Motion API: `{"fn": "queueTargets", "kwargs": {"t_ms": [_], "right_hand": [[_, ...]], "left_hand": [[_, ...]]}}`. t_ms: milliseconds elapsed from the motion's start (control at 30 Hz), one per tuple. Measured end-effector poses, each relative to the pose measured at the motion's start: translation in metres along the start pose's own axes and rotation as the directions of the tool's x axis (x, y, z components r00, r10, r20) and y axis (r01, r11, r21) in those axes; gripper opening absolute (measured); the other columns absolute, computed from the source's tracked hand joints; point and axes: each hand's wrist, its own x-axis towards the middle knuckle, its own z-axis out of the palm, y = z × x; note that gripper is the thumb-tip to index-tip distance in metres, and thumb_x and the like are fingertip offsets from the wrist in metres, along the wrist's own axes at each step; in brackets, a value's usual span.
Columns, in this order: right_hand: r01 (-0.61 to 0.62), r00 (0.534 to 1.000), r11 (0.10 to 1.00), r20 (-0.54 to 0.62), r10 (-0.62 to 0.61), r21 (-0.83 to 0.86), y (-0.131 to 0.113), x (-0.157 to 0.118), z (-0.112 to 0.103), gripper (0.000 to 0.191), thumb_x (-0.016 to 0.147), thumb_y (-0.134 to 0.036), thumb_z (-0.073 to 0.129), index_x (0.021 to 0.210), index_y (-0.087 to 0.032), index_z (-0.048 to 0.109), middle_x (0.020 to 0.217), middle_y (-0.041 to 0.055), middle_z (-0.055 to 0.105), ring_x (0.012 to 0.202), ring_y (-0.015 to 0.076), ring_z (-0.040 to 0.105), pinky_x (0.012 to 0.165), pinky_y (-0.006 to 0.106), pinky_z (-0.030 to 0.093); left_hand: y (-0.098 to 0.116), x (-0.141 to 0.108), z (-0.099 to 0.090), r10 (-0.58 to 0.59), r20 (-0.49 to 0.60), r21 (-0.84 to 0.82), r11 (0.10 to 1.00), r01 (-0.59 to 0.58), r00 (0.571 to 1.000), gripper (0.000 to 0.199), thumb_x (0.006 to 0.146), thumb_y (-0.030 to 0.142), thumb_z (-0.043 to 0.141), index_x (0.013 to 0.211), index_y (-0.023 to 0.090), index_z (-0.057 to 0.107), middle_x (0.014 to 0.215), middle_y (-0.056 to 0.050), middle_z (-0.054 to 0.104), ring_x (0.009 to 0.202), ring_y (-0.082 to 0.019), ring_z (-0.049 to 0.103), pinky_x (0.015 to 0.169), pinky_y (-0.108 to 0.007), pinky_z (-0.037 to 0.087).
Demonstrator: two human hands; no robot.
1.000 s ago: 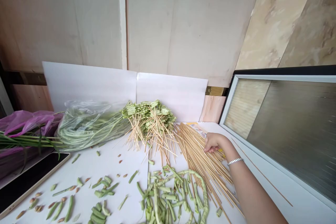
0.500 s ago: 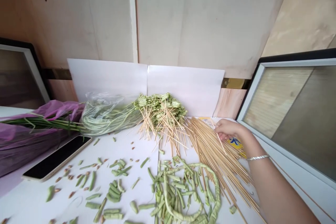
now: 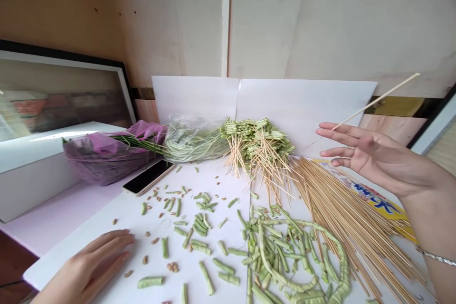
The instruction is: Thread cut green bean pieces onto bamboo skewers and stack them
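Observation:
My right hand [image 3: 377, 156] is raised above the right side of the table, palm turned up and fingers stretched. A single bamboo skewer [image 3: 384, 96] is held at its fingers, slanting up to the right. Below that hand lies a spread of bamboo skewers [image 3: 342, 209]. My left hand [image 3: 94, 261] rests on the white tabletop at the lower left, fingers extended and holding nothing. Cut pieces of green bean [image 3: 150, 281] and small brown seeds [image 3: 145, 260] are scattered to its right. A heap of long beans [image 3: 299, 256] lies at the front centre.
Skewered bean bundles [image 3: 261, 140] are piled against white boards [image 3: 302, 104] at the back. Left of them are a clear bag of long beans [image 3: 192, 142], a purple bag with greens [image 3: 110, 154] and a phone [image 3: 149, 178]. Yellow printed packaging [image 3: 377, 199] lies under the skewers.
My right hand has risen from the loose skewers with one skewer and turned palm up. My left hand has come into view at the lower left. The view has swung to the left.

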Motion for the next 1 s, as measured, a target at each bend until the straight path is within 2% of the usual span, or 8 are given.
{"fn": "queueTargets", "kwargs": {"t_ms": [100,233,333,433,500,600,733,1000], "right_hand": [[0.099,0.994,0.994,-0.047,-0.101,-0.041,0.001,-0.005,0.021,0.047,0.04,-0.06,0.085,0.072,-0.031,0.067,0.079,0.0016,0.064,0.06,0.0174,0.055,0.053,0.033,0.047],[0.19,0.97,0.957,-0.107,-0.217,-0.218,0.002,-0.014,0.045,0.049,0.072,-0.067,0.061,0.048,-0.027,0.045,0.046,-0.0014,0.032,0.043,0.0144,0.032,0.04,0.031,0.025],[0.21,0.975,0.924,0.004,-0.22,-0.318,0.001,-0.023,0.06,0.056,0.078,-0.071,0.048,0.044,-0.027,0.044,0.042,-0.0002,0.032,0.04,0.0147,0.031,0.04,0.031,0.023],[0.163,0.953,0.947,0.291,-0.079,-0.278,0.003,-0.033,0.076,0.057,0.076,-0.078,0.04,0.057,-0.027,0.06,0.04,-0.0009,0.039,0.038,0.0155,0.037,0.041,0.032,0.032],[0.074,0.849,0.963,0.524,0.076,-0.26,0.008,-0.04,0.088,0.064,0.075,-0.08,0.035,0.082,-0.026,0.067,0.05,0.0011,0.055,0.044,0.0174,0.051,0.051,0.035,0.045],[-0.024,0.658,0.945,0.707,0.26,-0.325,0.016,-0.05,0.105,0.069,0.073,-0.081,0.039,0.097,-0.022,0.066,0.083,0.0078,0.07,0.06,0.0194,0.065,0.071,0.038,0.05],[0.029,0.562,0.907,0.757,0.333,-0.42,0.02,-0.054,0.114,0.053,0.071,-0.069,0.058,0.088,-0.02,0.07,0.088,0.0093,0.072,0.073,0.0234,0.069,0.066,0.032,0.049],[-0.081,0.581,0.912,0.724,0.371,-0.403,0.021,-0.053,0.105,0.036,0.061,-0.052,0.074,0.081,-0.022,0.072,0.081,0.007,0.071,0.077,0.0233,0.066,0.067,0.031,0.049]], "left_hand": [[0.008,0.002,-0.003,0.077,0.117,-0.033,0.997,-0.074,0.99,0.031,0.081,0.058,0.055,0.1,0.039,0.071,0.108,0.003,0.07,0.093,-0.022,0.069,0.077,-0.026,0.058],[0.014,0.006,-0.006,0.062,0.099,-0.024,0.998,-0.06,0.993,0.028,0.086,0.047,0.053,0.103,0.032,0.069,0.105,-0.003,0.069,0.093,-0.022,0.067,0.078,-0.027,0.057],[0.018,0.004,-0.004,0.034,0.116,-0.016,0.999,-0.032,0.993,0.027,0.087,0.043,0.053,0.103,0.028,0.069,0.104,-0.006,0.067,0.09,-0.021,0.066,0.076,-0.027,0.056],[0.023,0.002,-0.003,-0.025,0.091,-0.028,0.999,0.028,0.996,0.029,0.088,0.043,0.051,0.103,0.027,0.069,0.106,-0.006,0.066,0.089,-0.021,0.066,0.075,-0.028,0.056],[0.027,0.002,-0.003,-0.042,0.079,-0.041,0.998,0.045,0.996,0.029,0.089,0.044,0.049,0.101,0.027,0.07,0.105,-0.006,0.066,0.089,-0.022,0.065,0.075,-0.028,0.055],[0.03,0.003,-0.003,-0.049,0.072,-0.04,0.998,0.052,0.996,0.03,0.089,0.044,0.048,0.098,0.026,0.07,0.103,-0.007,0.066,0.088,-0.022,0.065,0.077,-0.029,0.055],[0.03,0.004,-0.004,-0.048,0.069,-0.036,0.998,0.051,0.996,0.03,0.089,0.044,0.048,0.097,0.025,0.07,0.102,-0.007,0.066,0.086,-0.022,0.065,0.076,-0.029,0.055],[0.031,0.009,-0.011,-0.039,0.187,-0.008,0.999,0.041,0.982,0.026,0.09,0.038,0.048,0.101,0.026,0.067,0.103,-0.007,0.065,0.091,-0.022,0.063,0.079,-0.031,0.053]]}}
